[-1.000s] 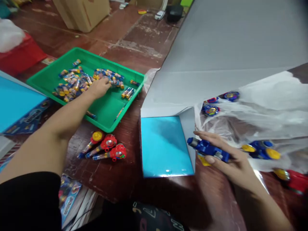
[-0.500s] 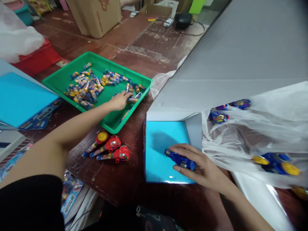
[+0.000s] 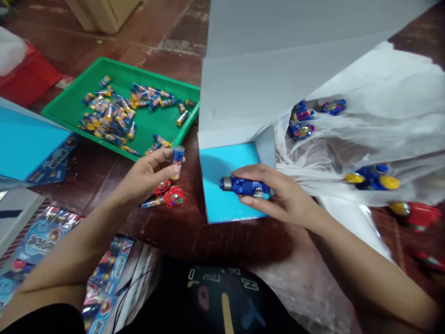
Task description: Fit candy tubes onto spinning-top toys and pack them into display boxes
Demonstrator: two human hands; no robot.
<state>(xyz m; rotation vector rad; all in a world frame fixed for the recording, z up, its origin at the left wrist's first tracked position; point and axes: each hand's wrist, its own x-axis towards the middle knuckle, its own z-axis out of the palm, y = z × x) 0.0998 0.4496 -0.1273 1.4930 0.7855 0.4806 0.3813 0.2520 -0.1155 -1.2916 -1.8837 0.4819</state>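
Between thumb and fingers, my left hand (image 3: 153,171) holds a small clear tube (image 3: 177,160) with a blue cap, upright, above the red toys (image 3: 173,196) on the table. My right hand (image 3: 274,192) grips a blue toy (image 3: 248,186) with a grey ring at its left end. That toy is over the bright blue panel (image 3: 225,208) of an open box. Many similar tubes (image 3: 109,113) with yellow and blue ends lie in the green tray (image 3: 153,75) at the upper left.
The box's raised grey lid (image 3: 250,69) stands behind it. White plastic sheeting (image 3: 378,102) at the right bears blue toys (image 3: 301,130). Red toys (image 3: 417,215) lie farther right. Another blue-topped box (image 3: 28,144) is at the left, with printed packages (image 3: 45,241) below it.
My left hand has left the green tray with a tube and moved nearer to my body. My right hand still holds the blue toy, now level. The view has shifted.
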